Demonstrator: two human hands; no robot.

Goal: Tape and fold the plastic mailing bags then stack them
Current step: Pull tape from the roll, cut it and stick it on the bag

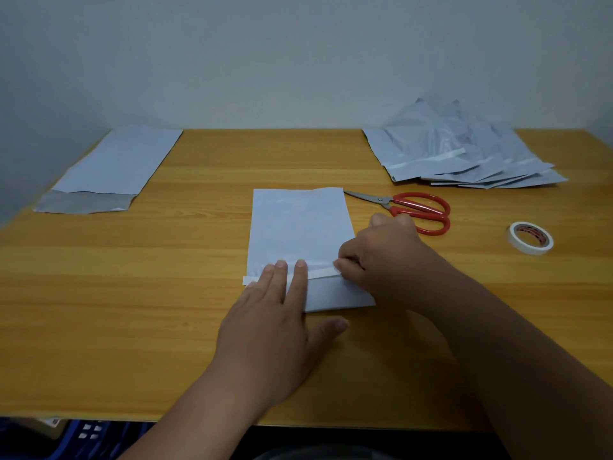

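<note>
Left hand [275, 313] lay flat, fingers straight and together, pressing the mailing bag [300, 230]; at its 3 o'clock, right hand [381, 257] pinched the adhesive strip [320, 273].

— What lies where on the tabletop [139, 293]?
— A mailing bag [298, 234] at centre frame, both hands on its lower end: left hand [275, 313] flat, right hand [381, 257] at the right edge. Scissors [414, 210] just right of it, tape roll [530, 238] farther right.
— And behind?
— Loose bag pile [464, 154] upper right; flat bag [112, 171] upper left.
</note>
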